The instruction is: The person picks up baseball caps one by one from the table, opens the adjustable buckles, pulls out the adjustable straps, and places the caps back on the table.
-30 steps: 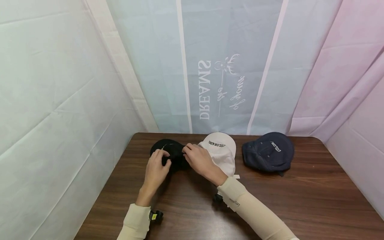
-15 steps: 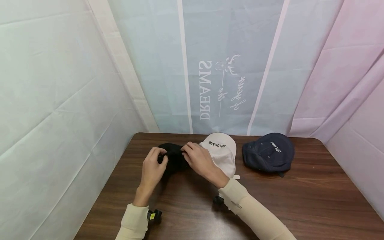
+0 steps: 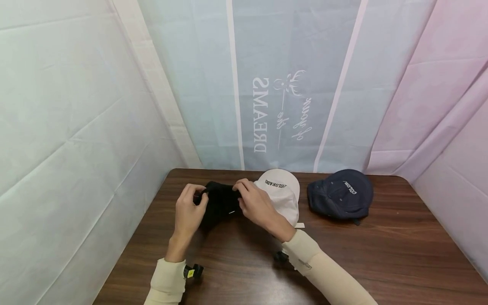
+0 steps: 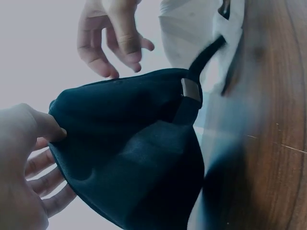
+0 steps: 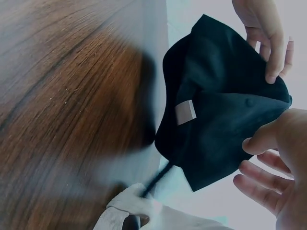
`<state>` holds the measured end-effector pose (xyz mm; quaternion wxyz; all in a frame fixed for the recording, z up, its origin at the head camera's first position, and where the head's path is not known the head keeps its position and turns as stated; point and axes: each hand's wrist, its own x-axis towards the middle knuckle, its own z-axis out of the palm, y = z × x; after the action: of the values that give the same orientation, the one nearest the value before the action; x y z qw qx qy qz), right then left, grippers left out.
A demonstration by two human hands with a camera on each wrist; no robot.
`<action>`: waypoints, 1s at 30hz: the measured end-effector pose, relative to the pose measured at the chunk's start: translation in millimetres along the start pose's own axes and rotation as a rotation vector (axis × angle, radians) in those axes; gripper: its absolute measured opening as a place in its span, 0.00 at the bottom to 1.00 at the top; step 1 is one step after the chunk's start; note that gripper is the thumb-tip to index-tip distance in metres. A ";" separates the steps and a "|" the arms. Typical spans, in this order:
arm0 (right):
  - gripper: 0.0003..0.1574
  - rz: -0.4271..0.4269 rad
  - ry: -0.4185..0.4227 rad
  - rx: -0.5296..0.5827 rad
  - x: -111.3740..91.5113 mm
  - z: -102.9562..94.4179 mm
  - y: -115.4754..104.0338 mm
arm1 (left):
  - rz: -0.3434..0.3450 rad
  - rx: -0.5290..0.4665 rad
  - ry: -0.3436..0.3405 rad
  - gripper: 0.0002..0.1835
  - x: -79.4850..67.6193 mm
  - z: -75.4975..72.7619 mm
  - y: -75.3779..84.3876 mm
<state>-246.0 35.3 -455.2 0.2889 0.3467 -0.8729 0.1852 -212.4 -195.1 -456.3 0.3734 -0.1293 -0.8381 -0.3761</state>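
A black cap (image 3: 220, 203), dark teal in the wrist views, is tilted up with its hollow inside facing me. My left hand (image 3: 189, 212) pinches its left edge, thumb (image 4: 58, 134) on the inner side and fingers behind. My right hand (image 3: 256, 204) is at the opposite edge with fingers loosely bent and apart; in the right wrist view its thumb (image 5: 259, 140) overlaps the cap's edge. A thin dark strap (image 4: 206, 57) hangs from the cap, near a small pale rectangular piece (image 5: 185, 112). Just right of the cap lies a white cap (image 3: 282, 199) lettered COLORADO.
A navy cap (image 3: 340, 195) with white letters lies farther right, near the back edge of the brown wooden table (image 3: 404, 237). A small pale tag (image 3: 300, 225) sticks out by the white cap. Fabric walls (image 3: 114, 118) enclose the table's back and sides.
The black cap has been tipped up so its inside shows, and its brim has gone out of sight. My left hand has moved slightly left; the white and navy caps have stayed put.
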 end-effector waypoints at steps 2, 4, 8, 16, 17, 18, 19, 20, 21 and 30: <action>0.24 -0.015 -0.004 0.005 -2.2 -1.9 0.4 | 0.001 -0.011 0.009 0.07 1.6 -2.0 1.7; 0.27 -0.042 -0.010 0.016 -4.7 -4.2 0.8 | -0.001 -0.026 0.021 0.07 3.2 -3.7 3.4; 0.31 -0.125 -0.021 0.041 -10.1 -9.0 1.5 | 0.004 -0.047 0.045 0.06 6.7 -6.5 5.5; 0.29 -0.197 -0.037 0.024 -17.4 -15.8 3.6 | 0.020 -0.084 0.066 0.05 11.7 -10.8 10.5; 0.28 -0.197 -0.035 0.017 -18.0 -16.2 4.1 | 0.020 -0.091 0.067 0.05 12.3 -11.3 11.5; 0.27 -0.198 -0.031 0.011 -18.8 -16.7 5.0 | 0.019 -0.098 0.069 0.05 12.8 -11.7 12.6; 0.26 -0.200 -0.026 0.000 -19.6 -17.0 5.9 | 0.017 -0.105 0.070 0.05 13.3 -12.2 13.8; 0.25 -0.201 -0.024 -0.012 -20.5 -17.4 6.7 | 0.014 -0.112 0.071 0.05 14.0 -12.7 15.3; 0.25 -0.200 -0.021 -0.027 -21.4 -17.4 7.7 | 0.009 -0.117 0.071 0.04 14.6 -13.3 16.4; 0.24 -0.197 0.049 -0.076 -23.5 -20.2 18.1 | -0.037 -0.142 0.050 0.05 17.5 -18.4 26.2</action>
<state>-237.4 70.1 -456.8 0.3397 0.4150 -0.8337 0.1312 -201.7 -191.8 -421.6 0.3772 -0.1306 -0.8017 -0.4448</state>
